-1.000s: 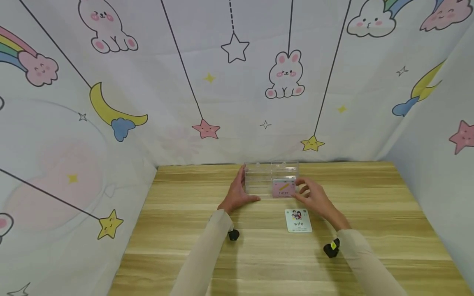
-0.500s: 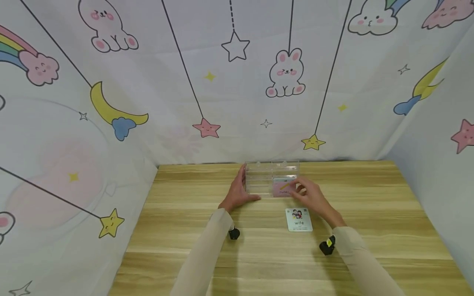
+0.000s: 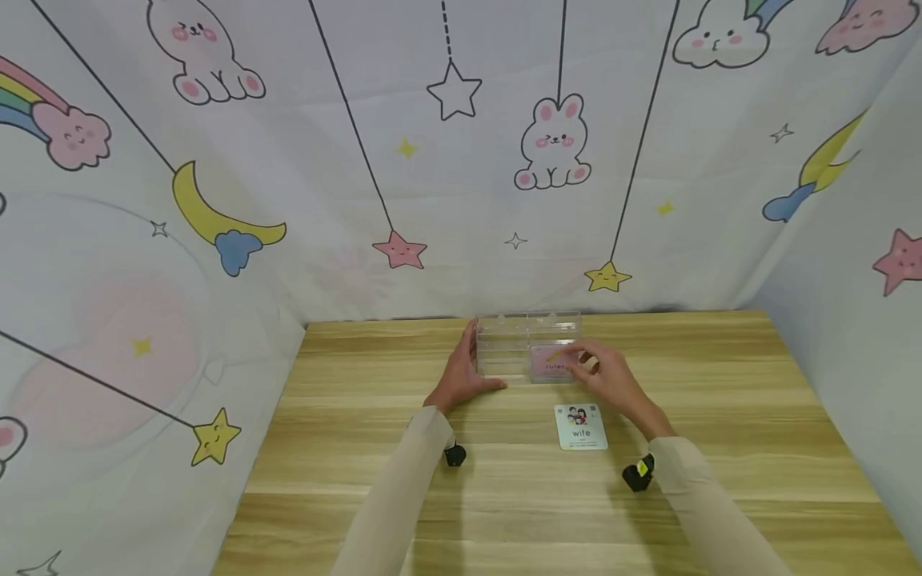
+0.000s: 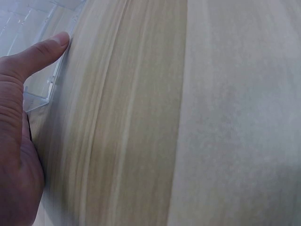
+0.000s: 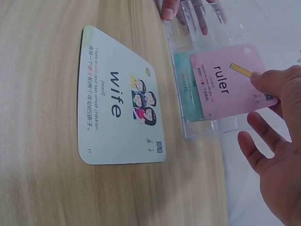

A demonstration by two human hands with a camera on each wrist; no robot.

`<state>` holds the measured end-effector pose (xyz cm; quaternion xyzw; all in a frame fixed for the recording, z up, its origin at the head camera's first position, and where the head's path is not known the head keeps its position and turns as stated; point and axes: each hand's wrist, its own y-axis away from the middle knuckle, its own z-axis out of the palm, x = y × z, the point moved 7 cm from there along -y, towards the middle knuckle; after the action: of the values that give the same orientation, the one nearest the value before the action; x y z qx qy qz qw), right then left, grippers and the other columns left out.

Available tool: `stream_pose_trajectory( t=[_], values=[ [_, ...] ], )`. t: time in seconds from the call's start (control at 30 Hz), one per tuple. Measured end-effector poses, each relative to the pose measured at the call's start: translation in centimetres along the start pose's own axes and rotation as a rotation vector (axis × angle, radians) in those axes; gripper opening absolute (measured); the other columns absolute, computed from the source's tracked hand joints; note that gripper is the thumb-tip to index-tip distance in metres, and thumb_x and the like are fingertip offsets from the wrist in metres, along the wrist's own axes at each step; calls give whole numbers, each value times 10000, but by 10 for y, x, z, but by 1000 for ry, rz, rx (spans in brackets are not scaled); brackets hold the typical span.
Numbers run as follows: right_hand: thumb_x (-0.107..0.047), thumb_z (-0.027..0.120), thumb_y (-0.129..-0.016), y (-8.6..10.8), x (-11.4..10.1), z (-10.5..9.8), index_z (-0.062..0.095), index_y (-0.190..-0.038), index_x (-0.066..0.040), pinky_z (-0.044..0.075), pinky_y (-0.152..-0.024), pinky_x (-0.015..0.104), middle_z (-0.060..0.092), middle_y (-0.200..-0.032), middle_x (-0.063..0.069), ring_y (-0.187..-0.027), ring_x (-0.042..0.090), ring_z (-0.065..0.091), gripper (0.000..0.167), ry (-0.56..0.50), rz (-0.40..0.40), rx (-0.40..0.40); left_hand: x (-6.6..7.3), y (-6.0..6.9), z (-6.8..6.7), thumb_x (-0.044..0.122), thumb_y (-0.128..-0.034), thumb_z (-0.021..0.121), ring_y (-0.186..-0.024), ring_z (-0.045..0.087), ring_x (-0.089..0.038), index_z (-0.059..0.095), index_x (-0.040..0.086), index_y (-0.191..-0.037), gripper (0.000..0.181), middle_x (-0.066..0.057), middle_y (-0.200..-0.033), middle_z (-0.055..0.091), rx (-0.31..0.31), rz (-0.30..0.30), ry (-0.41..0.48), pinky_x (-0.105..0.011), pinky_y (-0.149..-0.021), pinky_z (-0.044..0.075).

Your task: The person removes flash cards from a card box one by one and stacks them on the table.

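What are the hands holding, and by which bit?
The right hand pinches the pink ruler card near its top right corner; the left hand grips the clear box at its left side.

Wood-grain table, lt & dk streaks. White cloth just behind its back edge, w/ printed bunny & pink star. L wall, past left edge, same style w/ rainbow; R wall pale too. Light soft, approx. even.

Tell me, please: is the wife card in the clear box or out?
Out: the wife card lies flat on the table, apart from the clear box.
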<state>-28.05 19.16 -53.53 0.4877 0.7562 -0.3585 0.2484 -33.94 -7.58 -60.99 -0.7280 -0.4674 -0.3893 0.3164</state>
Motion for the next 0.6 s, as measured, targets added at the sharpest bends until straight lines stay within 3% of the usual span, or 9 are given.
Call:
stream_pose_trajectory(
  t=[0.3,0.6],
  values=[
    [-60,773,-940,0,-3,-12,717,-1216,-39,584,-743,349,702,-1202,130,-988,262,631,282,14,13,51,-1,-1,1,247,-701,999,-1553,223,-168,3,201,-1683,1400,-52,-1725,151,2,3,3,-292,-1223,298],
    [-82,798,-924,6,-7,-19,694,-1256,-44,629,-771,367,686,-1231,117,-989,263,658,349,-44,17,28,0,-1,0,250,-701,999,-1552,234,-184,7,169,-1682,1398,-62,-1724,152,1,4,-1,-305,-1223,304]
  ],
)
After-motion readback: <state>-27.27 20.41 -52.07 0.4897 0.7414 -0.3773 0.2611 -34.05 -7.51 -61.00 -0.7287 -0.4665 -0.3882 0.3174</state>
